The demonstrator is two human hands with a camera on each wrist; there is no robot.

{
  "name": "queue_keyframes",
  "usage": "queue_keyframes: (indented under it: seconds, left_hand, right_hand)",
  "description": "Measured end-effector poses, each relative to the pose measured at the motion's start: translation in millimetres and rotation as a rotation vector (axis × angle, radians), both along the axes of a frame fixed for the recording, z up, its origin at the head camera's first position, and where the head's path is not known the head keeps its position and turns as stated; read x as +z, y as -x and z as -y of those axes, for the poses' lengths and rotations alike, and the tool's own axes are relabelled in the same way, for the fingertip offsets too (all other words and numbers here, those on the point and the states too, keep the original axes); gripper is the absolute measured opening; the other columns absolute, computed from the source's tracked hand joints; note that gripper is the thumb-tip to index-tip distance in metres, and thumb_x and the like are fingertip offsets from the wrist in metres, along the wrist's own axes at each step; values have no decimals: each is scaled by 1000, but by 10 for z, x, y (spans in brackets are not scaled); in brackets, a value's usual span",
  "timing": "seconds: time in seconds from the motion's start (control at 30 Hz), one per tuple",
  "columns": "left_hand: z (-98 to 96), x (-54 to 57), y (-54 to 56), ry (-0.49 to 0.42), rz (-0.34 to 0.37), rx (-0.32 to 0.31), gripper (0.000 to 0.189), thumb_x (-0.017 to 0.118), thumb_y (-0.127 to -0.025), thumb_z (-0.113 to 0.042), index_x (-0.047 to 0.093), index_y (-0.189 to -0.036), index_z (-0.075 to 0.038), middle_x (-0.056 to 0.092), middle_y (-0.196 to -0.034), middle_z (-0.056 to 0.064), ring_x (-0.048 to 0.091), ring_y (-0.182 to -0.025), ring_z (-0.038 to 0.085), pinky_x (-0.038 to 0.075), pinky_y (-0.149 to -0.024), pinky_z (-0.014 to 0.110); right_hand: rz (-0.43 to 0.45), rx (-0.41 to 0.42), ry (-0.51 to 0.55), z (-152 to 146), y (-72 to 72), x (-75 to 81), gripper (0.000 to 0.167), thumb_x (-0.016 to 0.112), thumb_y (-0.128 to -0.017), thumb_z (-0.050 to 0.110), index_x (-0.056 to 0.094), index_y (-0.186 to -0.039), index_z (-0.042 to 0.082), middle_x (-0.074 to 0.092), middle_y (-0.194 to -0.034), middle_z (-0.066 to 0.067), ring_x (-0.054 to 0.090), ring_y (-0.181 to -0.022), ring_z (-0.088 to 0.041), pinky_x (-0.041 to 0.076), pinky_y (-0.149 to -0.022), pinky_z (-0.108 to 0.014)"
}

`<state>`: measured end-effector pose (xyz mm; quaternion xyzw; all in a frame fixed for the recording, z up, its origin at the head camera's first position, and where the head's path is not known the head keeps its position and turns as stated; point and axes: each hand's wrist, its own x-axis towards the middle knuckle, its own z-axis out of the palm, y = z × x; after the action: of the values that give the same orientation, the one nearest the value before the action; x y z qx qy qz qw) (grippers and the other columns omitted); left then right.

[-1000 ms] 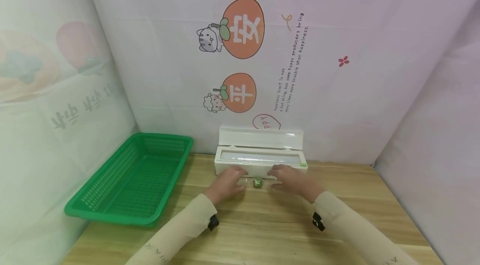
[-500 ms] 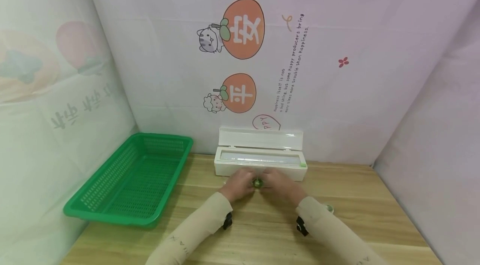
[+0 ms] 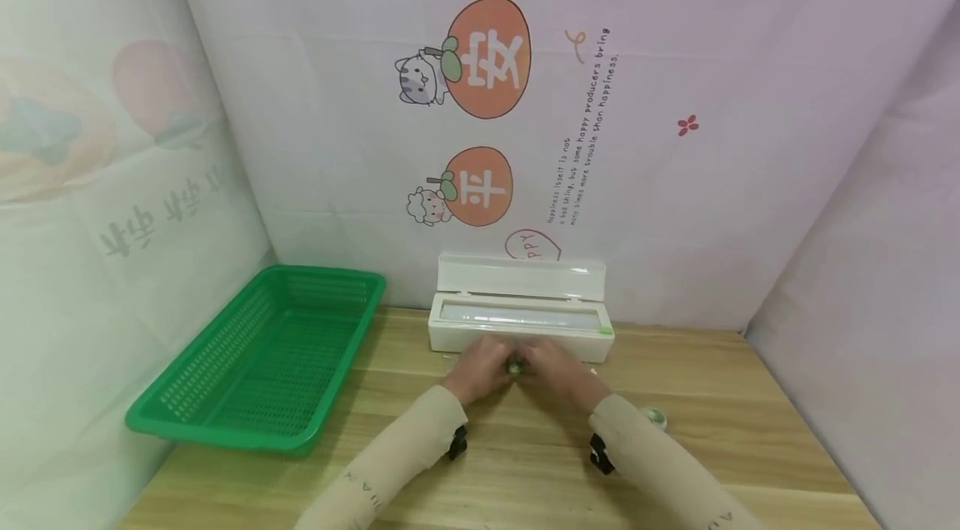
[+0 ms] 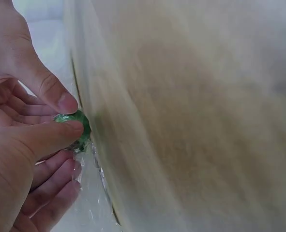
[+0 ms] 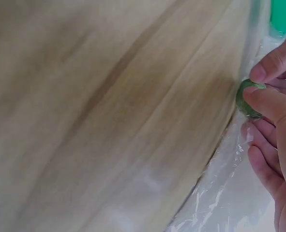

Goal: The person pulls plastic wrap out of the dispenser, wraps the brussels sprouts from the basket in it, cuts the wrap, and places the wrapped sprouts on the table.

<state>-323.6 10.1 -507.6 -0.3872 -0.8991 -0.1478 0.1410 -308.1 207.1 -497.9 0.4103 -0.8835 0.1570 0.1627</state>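
Both hands meet in front of the long white cling film box (image 3: pixel 521 338), around a small round green thing (image 3: pixel 515 367) in clear film. The left hand (image 3: pixel 480 368) pinches it from the left, its thumb (image 4: pixel 60 133) pressed on the green surface in the left wrist view. From the other side the right hand (image 3: pixel 553 370) pinches the same piece, and its thumb (image 5: pixel 263 99) lies over it in the right wrist view. Clear film (image 5: pixel 220 193) trails below the fingers. The fingers hide part of the green piece, so its kind is unclear.
A green plastic basket (image 3: pixel 360 330) stands on the left of the wooden table (image 3: pixel 720 397). The box's lid (image 3: pixel 521 277) is raised against the back wall. A small round pale-green item (image 3: pixel 655 417) lies beside the right sleeve.
The hands were apart, with the green piece on the film between them. They have moved inward and now pinch it together. The round item by the right sleeve has come into view.
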Motion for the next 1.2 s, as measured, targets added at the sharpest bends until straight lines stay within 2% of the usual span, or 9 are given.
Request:
queue_keyframes:
  seconds: [0.1,0.27,0.37,0.47,0.67,0.87,0.97,1.07,1.2]
  left_hand:
    - [29,31,-76,-9,33,-32,19,87,-87,-15,79,-104,-16,79,-96,-4,73,-87,10,60,-77,22]
    - [103,218,-259,-35,99,-73,26,86,-86,-9,78,-110,-14,79,-99,-1,72,-88,9,59,-76,19]
    - [148,330,-354,-22,123,-88,24,87,-87,-13,78,-110,-13,79,-98,-1,71,-85,7,58,-74,16]
    - [180,365,-431,-4,156,-101,23,88,-86,-13,78,-107,-13,78,-94,-3,67,-79,3,55,-71,11]
    - [215,256,-541,-7,244,-101,17,87,-82,-7,77,-96,-11,74,-86,-4,60,-72,-1,52,-66,10]
    - [241,112,-553,-21,282,-126,11,85,-82,-9,76,-88,-12,74,-83,-5,59,-73,-3,49,-66,8]
    - [257,88,-552,-17,274,-107,13,84,-82,-11,75,-91,-13,74,-86,-6,59,-76,-2,51,-70,10]
    - [269,85,-556,-6,229,-101,18,84,-82,-13,76,-98,-13,74,-92,-5,60,-82,0,53,-76,15]
    - [260,78,-559,24,160,-127,28,88,-82,-17,76,-107,-14,75,-99,-4,61,-87,2,55,-80,17]
  right_hand:
    - [16,29,-3,-17,-96,65,23,83,-88,5,76,-110,8,79,-104,-5,76,-96,-18,64,-86,-30]
    - [22,48,-43,-9,-272,241,26,84,-88,7,76,-112,5,80,-105,-6,76,-94,-19,64,-84,-27]
    - [67,55,-65,32,-347,355,25,86,-88,11,77,-111,7,80,-102,-6,76,-89,-16,63,-79,-21]
    - [121,74,-89,74,-418,404,21,86,-87,11,78,-106,7,79,-98,-4,74,-85,-14,60,-76,-15]
    - [230,100,-40,102,-532,280,13,86,-87,10,77,-97,7,77,-91,-2,72,-80,-12,59,-72,-16]
    - [367,48,-31,84,-540,114,7,83,-91,14,78,-95,10,78,-92,2,69,-82,-3,58,-72,-14]
    - [417,23,-20,72,-520,85,9,83,-89,12,79,-97,10,79,-92,2,70,-83,-2,60,-75,-16]
    - [476,9,7,58,-490,73,9,82,-89,10,80,-98,10,79,-93,2,70,-83,-1,60,-75,-17]
    - [544,5,30,29,-448,84,13,79,-91,8,80,-103,8,79,-95,3,68,-81,1,60,-74,-17]
